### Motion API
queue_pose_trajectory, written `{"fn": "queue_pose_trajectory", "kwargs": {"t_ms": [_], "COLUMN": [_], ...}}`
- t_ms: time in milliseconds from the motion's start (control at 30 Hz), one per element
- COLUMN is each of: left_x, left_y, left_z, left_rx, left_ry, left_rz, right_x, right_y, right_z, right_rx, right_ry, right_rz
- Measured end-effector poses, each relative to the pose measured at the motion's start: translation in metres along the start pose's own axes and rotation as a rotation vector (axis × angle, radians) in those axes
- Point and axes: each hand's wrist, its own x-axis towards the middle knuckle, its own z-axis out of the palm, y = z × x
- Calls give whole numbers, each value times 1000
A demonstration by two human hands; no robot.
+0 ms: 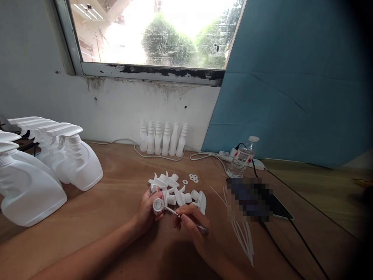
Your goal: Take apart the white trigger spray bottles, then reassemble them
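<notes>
My left hand (pixel 147 212) is closed around a white spray trigger head (pixel 158 205), its round collar opening turned up toward me. In my right hand (pixel 194 223) is a thin metal-shafted tool with a dark handle (pixel 202 230), perhaps a small screwdriver or pick. The tool's tip (pixel 165 207) reaches to the rim of the collar. Just beyond my hands lies a loose group of white spray trigger heads (pixel 180 197). Several small white washers (pixel 193 178) lie flat behind them. Thin white dip tubes (pixel 243 239) are spread to the right of my right hand.
Assembled white spray bottles (pixel 84 163) stand in rows at the left. White bottles without spray heads (pixel 166 140) line the wall. A clear water bottle (pixel 241 159), a power strip (pixel 258 164), cables and a blurred dark device (pixel 250 200) occupy the right side.
</notes>
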Motion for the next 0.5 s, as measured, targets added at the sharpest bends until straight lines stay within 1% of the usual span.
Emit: {"fn": "queue_pose_trajectory", "kwargs": {"t_ms": [67,167,333,500], "left_x": [0,0,-1,-1], "left_y": [1,2,3,2], "left_z": [0,1,1,0], "left_rx": [-2,-10,-15,-11], "left_ry": [3,9,3,-11], "left_rz": [-23,-38,-43,-61], "right_x": [1,1,0,-1], "right_y": [0,4,16,18], "right_z": [-1,0,3,4], "right_rx": [70,186,314,379], "right_ry": [18,37,79,81], "right_rz": [76,116,115,120]}}
